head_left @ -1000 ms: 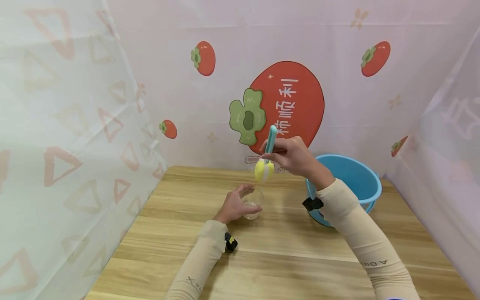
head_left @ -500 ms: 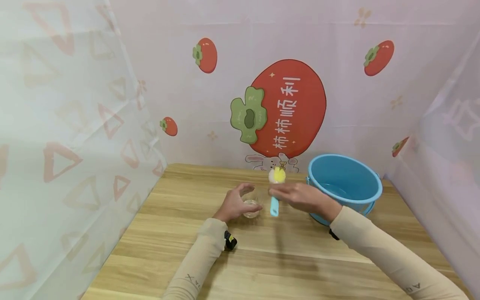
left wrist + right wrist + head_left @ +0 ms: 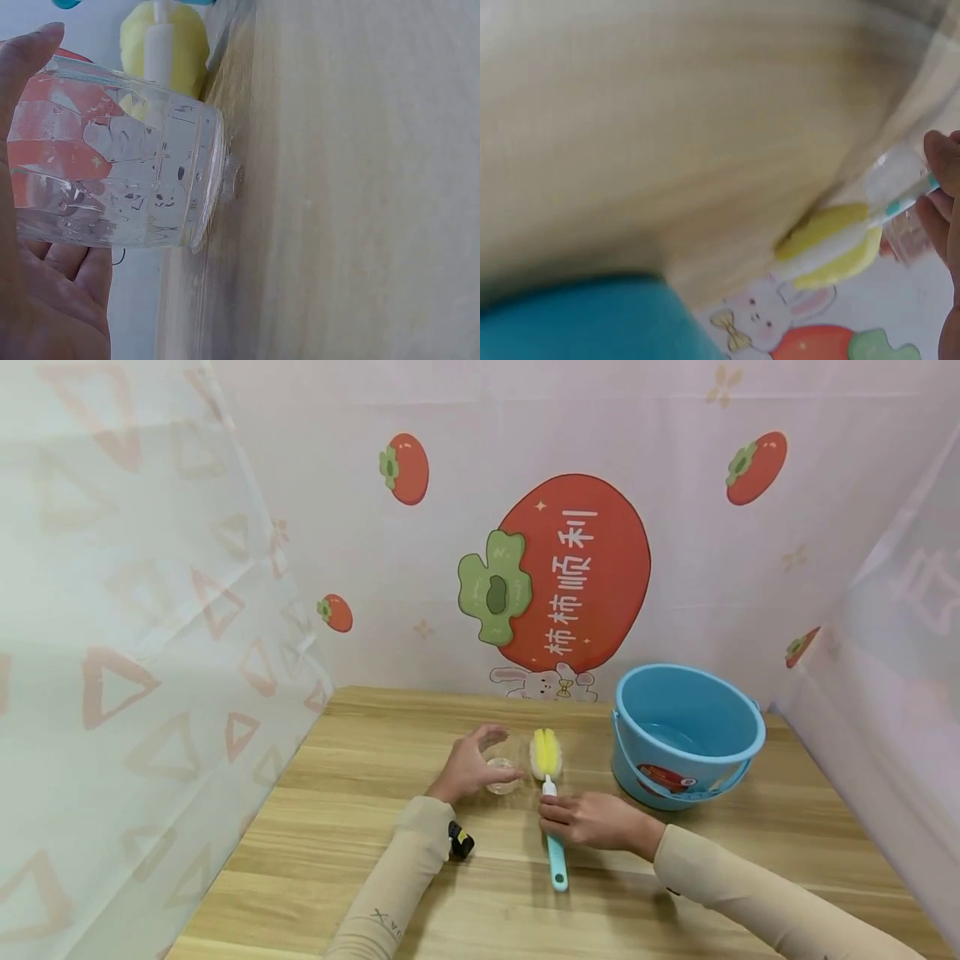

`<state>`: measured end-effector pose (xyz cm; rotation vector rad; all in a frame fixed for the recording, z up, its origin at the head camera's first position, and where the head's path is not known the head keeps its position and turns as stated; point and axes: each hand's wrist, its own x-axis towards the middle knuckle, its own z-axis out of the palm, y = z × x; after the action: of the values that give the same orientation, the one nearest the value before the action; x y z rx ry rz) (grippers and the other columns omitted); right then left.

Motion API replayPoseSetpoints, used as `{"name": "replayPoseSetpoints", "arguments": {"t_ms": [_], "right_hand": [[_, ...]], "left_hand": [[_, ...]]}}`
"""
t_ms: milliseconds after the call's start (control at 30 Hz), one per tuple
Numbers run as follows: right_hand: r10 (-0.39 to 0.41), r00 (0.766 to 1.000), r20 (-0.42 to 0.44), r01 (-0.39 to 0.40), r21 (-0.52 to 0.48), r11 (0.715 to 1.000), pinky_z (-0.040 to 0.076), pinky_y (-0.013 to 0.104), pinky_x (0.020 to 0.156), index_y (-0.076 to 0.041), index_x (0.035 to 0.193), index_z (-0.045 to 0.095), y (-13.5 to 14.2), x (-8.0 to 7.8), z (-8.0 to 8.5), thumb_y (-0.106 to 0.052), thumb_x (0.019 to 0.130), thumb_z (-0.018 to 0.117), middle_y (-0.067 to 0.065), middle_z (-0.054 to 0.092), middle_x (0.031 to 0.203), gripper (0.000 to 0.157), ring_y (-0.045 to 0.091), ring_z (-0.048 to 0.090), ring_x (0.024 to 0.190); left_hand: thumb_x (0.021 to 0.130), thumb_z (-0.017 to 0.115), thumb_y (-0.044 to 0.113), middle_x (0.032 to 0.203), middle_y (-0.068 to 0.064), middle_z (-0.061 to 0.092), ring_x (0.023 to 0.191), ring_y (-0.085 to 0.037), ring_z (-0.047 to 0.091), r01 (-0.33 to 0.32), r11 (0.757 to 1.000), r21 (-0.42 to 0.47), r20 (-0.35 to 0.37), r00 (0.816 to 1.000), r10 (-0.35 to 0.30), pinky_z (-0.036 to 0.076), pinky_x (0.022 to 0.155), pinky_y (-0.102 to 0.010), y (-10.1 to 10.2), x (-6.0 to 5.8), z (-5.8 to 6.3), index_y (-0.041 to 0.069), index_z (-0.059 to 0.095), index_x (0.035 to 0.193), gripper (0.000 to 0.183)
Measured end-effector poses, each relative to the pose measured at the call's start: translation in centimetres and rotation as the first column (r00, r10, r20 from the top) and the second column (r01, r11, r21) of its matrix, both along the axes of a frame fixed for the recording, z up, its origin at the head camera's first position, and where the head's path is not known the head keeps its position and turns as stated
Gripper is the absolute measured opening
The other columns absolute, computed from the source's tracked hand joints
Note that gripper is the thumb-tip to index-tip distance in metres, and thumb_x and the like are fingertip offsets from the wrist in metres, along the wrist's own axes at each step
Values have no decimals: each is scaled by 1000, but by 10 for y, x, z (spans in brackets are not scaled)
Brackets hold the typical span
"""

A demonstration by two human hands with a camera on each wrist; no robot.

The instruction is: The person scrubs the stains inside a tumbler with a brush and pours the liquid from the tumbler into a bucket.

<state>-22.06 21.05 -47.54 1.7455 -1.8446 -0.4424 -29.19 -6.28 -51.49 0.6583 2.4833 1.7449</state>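
My left hand (image 3: 474, 767) curves its thumb and fingers around a clear faceted glass (image 3: 501, 777) that stands upright on the wooden table. In the left wrist view the glass (image 3: 127, 157) shows its thick base at the tabletop. To the right of it, my right hand (image 3: 592, 820) holds a sponge cup brush by its turquoise handle (image 3: 557, 860). The brush's yellow and white sponge head (image 3: 546, 755) points toward the back wall, close beside the glass. The right wrist view is blurred but shows the sponge head (image 3: 832, 247) and fingers at the handle.
A blue bucket (image 3: 690, 710) with a lowered handle stands at the back right, just beyond my right forearm. Behind the wooden table (image 3: 360, 860) hangs a white backdrop (image 3: 420, 552) with persimmon prints, and sheets close off both sides.
My right hand has brought the brush down from above the glass to the table on its right, turning the sponge head away from me. The left hand has stayed at the glass.
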Motion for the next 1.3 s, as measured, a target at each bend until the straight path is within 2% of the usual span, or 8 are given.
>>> {"name": "replayPoseSetpoints", "arguments": {"t_ms": [300, 567, 667, 800, 933, 1000, 1200, 1300], "right_hand": [[-152, 986, 71, 156, -48, 987, 59, 21, 67, -14, 107, 75, -10, 17, -20, -13, 87, 78, 0, 76, 114, 20, 15, 74, 110], [-346, 917, 198, 351, 7, 936, 63, 28, 86, -7, 131, 71, -10, 37, -20, -9, 92, 78, 11, 71, 135, 40, 24, 70, 126], [-443, 847, 295, 471, -26, 882, 58, 42, 104, -2, 140, 65, -9, 46, -10, -14, 94, 78, 18, 65, 145, 49, 33, 63, 136], [-531, 753, 389, 614, -124, 780, 51, 54, 112, 0, 150, 55, -3, 53, 25, -32, 93, 81, 21, 57, 155, 70, 38, 56, 143], [-512, 739, 438, 652, -271, 708, 51, 58, 111, 4, 158, 40, 11, 47, 73, -43, 87, 86, 26, 43, 163, 96, 44, 49, 146], [-510, 713, 481, 682, -303, 666, 48, 63, 112, 5, 162, 28, 23, 43, 98, -46, 87, 86, 29, 32, 167, 108, 47, 40, 150], [-544, 493, 679, 843, -219, 491, 19, 75, 124, -5, 169, -2, 75, 19, 157, -59, 93, 74, 23, 2, 177, 120, 46, 2, 164], [-546, 423, 723, 879, -182, 440, 6, 75, 126, -5, 169, -4, 107, 2, 168, -59, 94, 71, 24, -1, 177, 119, 46, -7, 164]], "left_hand": [[77, 97, 35, 152, -18, 59, 144, -34, 56, -10, 1000, -17, -12, 1000, 10, 49, 114, -54, 0, 1, -1, 5, 53, 149, 90], [75, 98, 23, 151, -21, 60, 143, -35, 56, -17, 1000, 9, -8, 1000, 17, 47, 116, -54, 1, 2, 0, 6, 55, 146, 85], [76, 98, 24, 151, -20, 59, 144, -34, 56, -9, 1000, 0, 0, 1000, 9, 47, 117, -53, 1, 3, 1, 5, 53, 147, 86], [77, 97, 23, 152, -20, 59, 145, -35, 55, -5, 1000, -1, -2, 1000, 5, 46, 118, -53, 1, 2, 1, 3, 51, 149, 88], [76, 98, 25, 152, -19, 59, 146, -36, 53, -7, 1000, -1, -11, 1000, 7, 45, 118, -53, 1, 1, 1, 3, 52, 149, 89], [76, 98, 28, 151, -18, 60, 146, -37, 53, -6, 1000, -10, -20, 1000, 6, 46, 118, -52, 1, 0, 1, 4, 52, 149, 89], [76, 98, 34, 150, -15, 61, 145, -39, 54, -23, 999, -37, -33, 999, 22, 46, 117, -54, 1, -1, -2, 6, 54, 148, 89], [75, 97, 34, 150, -15, 62, 144, -39, 54, -27, 999, -45, -38, 999, 26, 46, 117, -55, -1, 1, -2, 7, 54, 148, 89]]}}
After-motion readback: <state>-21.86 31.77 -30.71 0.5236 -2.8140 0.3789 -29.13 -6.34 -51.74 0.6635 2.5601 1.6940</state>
